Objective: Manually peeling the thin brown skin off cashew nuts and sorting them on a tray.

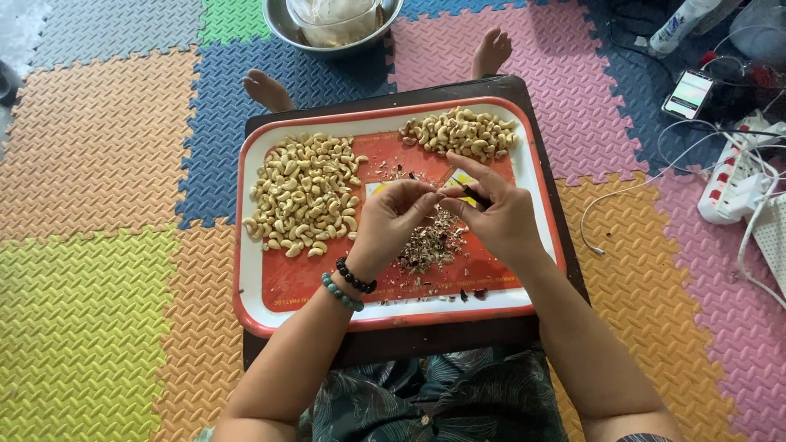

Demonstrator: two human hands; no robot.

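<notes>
My left hand (393, 219) and my right hand (491, 211) meet over the middle of a red tray with a white rim (250, 270). The fingertips of both pinch a small cashew nut between them. My right hand also grips a thin dark tool (473, 195). My left wrist wears two bead bracelets (350, 285). A large heap of pale cashew nuts (304, 192) lies on the tray's left side. A smaller heap of cashews (463, 133) sits at the far right corner. A pile of brown skin scraps (430, 244) lies under my hands.
The tray rests on a dark low table (409, 342) over coloured foam floor mats. A metal bowl (282, 24) stands beyond it. My bare feet (266, 88) show past the table. A phone (688, 92), a power strip (733, 184) and white cables lie at the right.
</notes>
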